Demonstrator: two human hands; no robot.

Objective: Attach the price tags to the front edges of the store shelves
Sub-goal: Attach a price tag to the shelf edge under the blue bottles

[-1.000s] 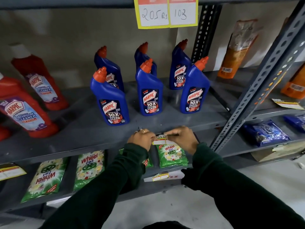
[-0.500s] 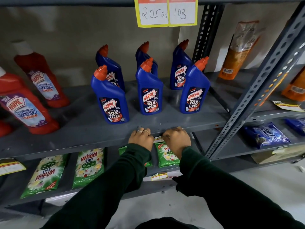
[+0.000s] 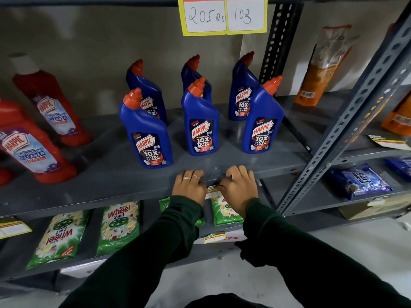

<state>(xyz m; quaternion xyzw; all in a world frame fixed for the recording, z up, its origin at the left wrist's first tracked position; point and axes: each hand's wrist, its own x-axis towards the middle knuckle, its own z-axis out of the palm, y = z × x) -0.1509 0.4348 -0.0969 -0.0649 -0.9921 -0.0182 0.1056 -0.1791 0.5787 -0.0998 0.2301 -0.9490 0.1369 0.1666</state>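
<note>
Both hands, left hand (image 3: 189, 185) and right hand (image 3: 239, 185), are pinching a tag (image 3: 212, 190) against the grey shelf (image 3: 111, 187) edge, just below the blue bottles (image 3: 201, 121).

Only one view: cam on my head, wide-angle, looking fwd and down at the grey shelf (image 3: 93, 187) from close range, about arm's reach. Shelf front edge runs across mid-frame, tilted a bit, right end higher. My left hand (image 3: 189, 185) and right hand (image 3: 240, 187) sit near centre, sleeves coming up from the bottom edge. Top of frame cuts the yellow price tag (image 3: 224, 16) on the shelf above; bottom shows floor. Edges bend from the lens, e.g. the upright post (image 3: 347, 121) on the right leans hard. No 2nd view, so no overlap.
</note>
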